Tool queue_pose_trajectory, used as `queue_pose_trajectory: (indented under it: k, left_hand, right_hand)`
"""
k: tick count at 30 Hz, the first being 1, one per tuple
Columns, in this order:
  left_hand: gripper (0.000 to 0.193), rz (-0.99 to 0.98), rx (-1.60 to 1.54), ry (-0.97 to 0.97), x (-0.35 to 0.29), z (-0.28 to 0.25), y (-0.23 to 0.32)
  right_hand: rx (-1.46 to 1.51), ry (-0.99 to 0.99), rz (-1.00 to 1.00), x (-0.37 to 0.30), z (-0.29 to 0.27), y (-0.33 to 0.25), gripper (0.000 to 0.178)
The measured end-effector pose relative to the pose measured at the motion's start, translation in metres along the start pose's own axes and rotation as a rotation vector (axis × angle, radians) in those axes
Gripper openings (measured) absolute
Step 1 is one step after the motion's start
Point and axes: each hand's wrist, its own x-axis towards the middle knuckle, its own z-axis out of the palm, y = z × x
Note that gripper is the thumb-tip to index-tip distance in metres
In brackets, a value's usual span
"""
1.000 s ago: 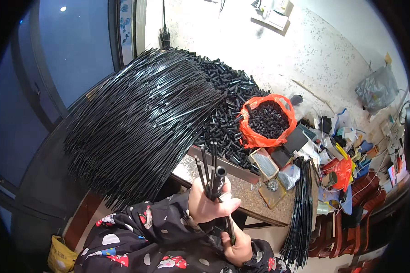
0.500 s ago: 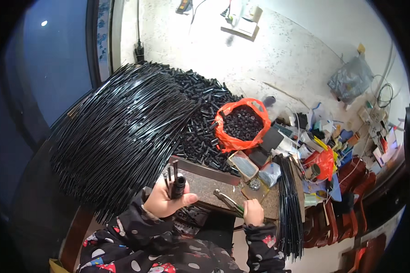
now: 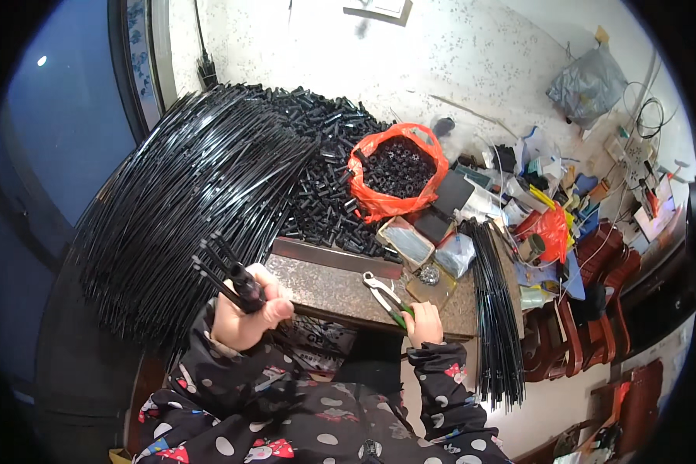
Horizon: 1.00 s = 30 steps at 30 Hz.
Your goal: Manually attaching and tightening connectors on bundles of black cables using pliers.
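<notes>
My left hand is closed around a short black tubular piece and several thin black rods, whose ends stick out up and to the left. My right hand is closed on the green handles of a pair of pincers at the front edge of the brown speckled table. The metal jaws point away to the left and rest on or just above the tabletop. Part of the handles is hidden under my fingers.
Long black rods form a big pile at left, beside heaped black tubular pieces behind a metal strip. A red bag holds small black parts. More rods lie at right, near an open box and clutter.
My left hand has moved left and the pieces in it have tilted left. The pincers show more plainly beside my right hand. The whole view has shifted somewhat.
</notes>
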Motion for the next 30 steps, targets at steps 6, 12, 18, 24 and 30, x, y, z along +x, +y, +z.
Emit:
queue_pose_trajectory:
  k: [6,12,18,24,30]
  left_hand:
    - [0.026,0.269,-0.682,-0.082,0.028,-0.057,0.044]
    - [0.035,0.259,-0.787,0.268,0.026,-0.028,-0.014]
    - [0.028,-0.753,-1.059,0.376,-0.05,0.015,-0.158]
    - [0.055,-1.756,-0.41,0.15,-0.094,-0.03,-0.269]
    - [0.037,-0.308,0.927,-0.502,-0.011,0.007,-0.145]
  right_hand:
    - [0.316,-0.021,-0.027,-0.011,-0.019,0.012,0.033]
    - [1.909,0.084,0.244,0.009,-0.09,-0.049,0.083]
    - [1.641,0.951,-0.176,0.038,-0.178,-0.053,0.047]
    - [1.332,0.75,0.197,0.042,-0.136,-0.13,0.042]
    - [1.638,-0.066,0.24,0.038,-0.097,-0.116,0.016]
